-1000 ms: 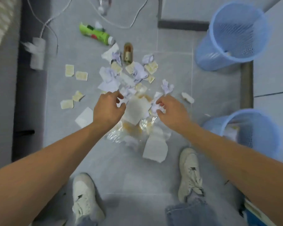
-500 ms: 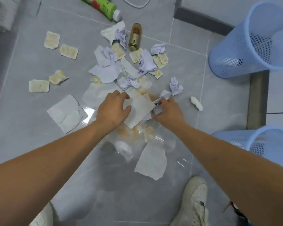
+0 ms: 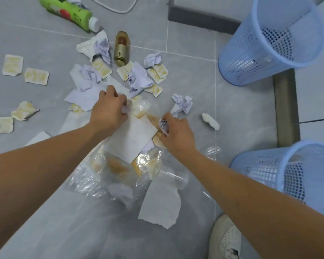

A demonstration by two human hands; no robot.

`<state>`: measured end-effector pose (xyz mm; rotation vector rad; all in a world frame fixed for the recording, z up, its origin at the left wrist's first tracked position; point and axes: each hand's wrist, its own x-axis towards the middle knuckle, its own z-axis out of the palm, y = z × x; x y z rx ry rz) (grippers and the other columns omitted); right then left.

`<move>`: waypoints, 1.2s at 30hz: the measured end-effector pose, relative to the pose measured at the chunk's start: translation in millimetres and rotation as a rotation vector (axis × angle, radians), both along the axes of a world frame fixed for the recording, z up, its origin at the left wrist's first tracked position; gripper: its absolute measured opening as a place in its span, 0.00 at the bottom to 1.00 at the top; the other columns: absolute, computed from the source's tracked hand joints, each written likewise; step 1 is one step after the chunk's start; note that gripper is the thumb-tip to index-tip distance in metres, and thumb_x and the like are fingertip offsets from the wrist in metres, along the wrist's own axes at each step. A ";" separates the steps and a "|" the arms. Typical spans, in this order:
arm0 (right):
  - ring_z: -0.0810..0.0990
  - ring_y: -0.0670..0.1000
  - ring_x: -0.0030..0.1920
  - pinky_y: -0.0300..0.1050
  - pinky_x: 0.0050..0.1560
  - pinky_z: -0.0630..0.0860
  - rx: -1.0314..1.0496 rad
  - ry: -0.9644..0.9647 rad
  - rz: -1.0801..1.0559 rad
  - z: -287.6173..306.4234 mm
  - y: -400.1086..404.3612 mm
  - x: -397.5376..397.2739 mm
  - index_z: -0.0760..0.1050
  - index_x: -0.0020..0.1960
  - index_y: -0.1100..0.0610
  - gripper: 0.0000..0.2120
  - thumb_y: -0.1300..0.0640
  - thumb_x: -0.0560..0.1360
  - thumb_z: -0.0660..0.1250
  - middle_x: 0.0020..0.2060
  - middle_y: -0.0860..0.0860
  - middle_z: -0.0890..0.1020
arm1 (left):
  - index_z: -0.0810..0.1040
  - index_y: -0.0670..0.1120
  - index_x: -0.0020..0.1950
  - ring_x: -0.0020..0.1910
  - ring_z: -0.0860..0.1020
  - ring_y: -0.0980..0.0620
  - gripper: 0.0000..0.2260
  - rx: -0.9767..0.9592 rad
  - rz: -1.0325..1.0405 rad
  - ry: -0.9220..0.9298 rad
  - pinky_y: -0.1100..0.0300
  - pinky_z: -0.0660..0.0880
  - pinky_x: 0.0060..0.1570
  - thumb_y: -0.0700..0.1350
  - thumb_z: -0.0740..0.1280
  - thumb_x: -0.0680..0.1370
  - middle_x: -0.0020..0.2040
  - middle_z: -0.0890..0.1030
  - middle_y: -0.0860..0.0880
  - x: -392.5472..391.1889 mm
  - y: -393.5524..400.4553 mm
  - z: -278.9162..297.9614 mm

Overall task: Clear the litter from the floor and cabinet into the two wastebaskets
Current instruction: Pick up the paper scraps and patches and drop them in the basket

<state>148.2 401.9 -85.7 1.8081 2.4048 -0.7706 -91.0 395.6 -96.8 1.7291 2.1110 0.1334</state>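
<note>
Beside the litter pile [image 3: 131,101], two blue wastebaskets [image 3: 266,43] stand, contents unclear.

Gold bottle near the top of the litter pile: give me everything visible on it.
The gold bottle is small and cylindrical, lying on its side on the grey tile floor, long axis running roughly away from the camera. Its near half looks like metallic gold, with a round end facing the camera; the far half is translucent amber with something reddish inside. Crumpled paper lies against its left side, and a yellowish packet sits at its near end. Neither hand touches it.
</note>
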 end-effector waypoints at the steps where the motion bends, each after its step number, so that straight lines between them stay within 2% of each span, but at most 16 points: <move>1: 0.72 0.55 0.49 0.50 0.39 0.76 0.002 0.027 -0.016 2.4 -0.6 2.1 0.71 0.57 0.52 0.16 0.57 0.71 0.70 0.43 0.49 0.78 | 0.78 0.40 0.53 0.50 0.72 0.38 0.08 0.013 -0.015 0.028 0.46 0.75 0.39 0.42 0.68 0.77 0.54 0.70 0.40 -1.5 -0.2 1.2; 3: 0.71 0.53 0.48 0.49 0.39 0.74 0.009 0.060 -0.022 5.9 -2.5 6.7 0.72 0.54 0.52 0.14 0.55 0.72 0.72 0.41 0.49 0.78 | 0.78 0.38 0.49 0.46 0.72 0.38 0.08 0.028 -0.043 0.071 0.45 0.75 0.35 0.43 0.63 0.79 0.52 0.70 0.40 -4.4 -0.9 2.7; 5: 0.71 0.52 0.48 0.48 0.40 0.74 0.010 0.097 -0.020 9.1 -4.3 11.8 0.72 0.54 0.52 0.13 0.56 0.72 0.72 0.41 0.49 0.78 | 0.78 0.39 0.48 0.48 0.72 0.38 0.09 0.025 -0.046 0.079 0.45 0.76 0.36 0.44 0.64 0.78 0.52 0.70 0.40 -6.0 -3.1 2.6; 9: 0.73 0.53 0.49 0.51 0.46 0.77 -0.025 0.182 -0.043 14.0 -7.4 19.7 0.74 0.55 0.53 0.14 0.59 0.71 0.72 0.42 0.49 0.78 | 0.77 0.45 0.56 0.55 0.71 0.40 0.12 -0.061 -0.035 0.033 0.46 0.76 0.43 0.45 0.69 0.74 0.54 0.71 0.42 -2.4 -4.6 1.1; 12: 0.74 0.53 0.48 0.53 0.47 0.77 0.001 0.235 -0.052 15.7 -11.1 24.9 0.75 0.54 0.55 0.13 0.60 0.70 0.72 0.42 0.49 0.79 | 0.77 0.45 0.55 0.54 0.71 0.39 0.08 -0.090 -0.030 0.025 0.49 0.72 0.42 0.44 0.69 0.77 0.52 0.72 0.41 0.1 -1.0 -0.7; 15: 0.74 0.53 0.48 0.53 0.48 0.77 0.024 0.254 -0.052 22.2 -14.1 29.1 0.75 0.55 0.55 0.14 0.60 0.71 0.72 0.42 0.49 0.79 | 0.78 0.42 0.51 0.51 0.72 0.39 0.04 -0.039 -0.018 0.041 0.50 0.70 0.38 0.41 0.67 0.78 0.50 0.73 0.41 1.1 -2.5 3.6; 19: 0.73 0.51 0.49 0.51 0.48 0.77 0.008 0.294 -0.117 44.9 -21.1 35.7 0.75 0.55 0.53 0.13 0.58 0.71 0.73 0.42 0.46 0.77 | 0.77 0.41 0.51 0.50 0.72 0.39 0.04 0.070 -0.044 0.054 0.50 0.72 0.36 0.40 0.66 0.78 0.51 0.73 0.42 8.8 -13.3 34.1; 23: 0.74 0.50 0.49 0.51 0.48 0.77 0.002 0.341 -0.202 89.7 -31.8 45.8 0.75 0.54 0.52 0.14 0.59 0.71 0.72 0.42 0.45 0.76 | 0.76 0.41 0.52 0.50 0.73 0.39 0.06 0.158 -0.107 0.023 0.49 0.73 0.35 0.39 0.66 0.76 0.51 0.72 0.43 32.5 -18.4 91.3; 26: 0.74 0.50 0.49 0.50 0.47 0.75 0.057 0.376 -0.288 140.5 -39.7 61.7 0.75 0.53 0.53 0.14 0.60 0.69 0.73 0.41 0.45 0.77 | 0.74 0.44 0.52 0.51 0.73 0.42 0.07 0.180 -0.155 -0.055 0.49 0.73 0.36 0.43 0.67 0.76 0.52 0.71 0.45 69.7 -17.2 149.8; 31: 0.75 0.51 0.50 0.49 0.48 0.76 0.128 0.394 -0.445 218.6 -55.3 125.5 0.76 0.55 0.53 0.15 0.60 0.70 0.73 0.42 0.45 0.78 | 0.73 0.47 0.49 0.49 0.73 0.47 0.06 0.171 -0.230 -0.302 0.49 0.75 0.39 0.44 0.69 0.76 0.49 0.72 0.49 171.5 -19.1 238.4; 36: 0.76 0.49 0.49 0.49 0.51 0.78 0.146 0.315 -0.676 256.4 -73.0 226.7 0.75 0.55 0.49 0.14 0.57 0.72 0.74 0.46 0.46 0.78 | 0.72 0.49 0.48 0.45 0.73 0.49 0.06 0.157 -0.323 -0.454 0.52 0.72 0.37 0.46 0.68 0.77 0.48 0.71 0.51 291.8 -14.6 270.7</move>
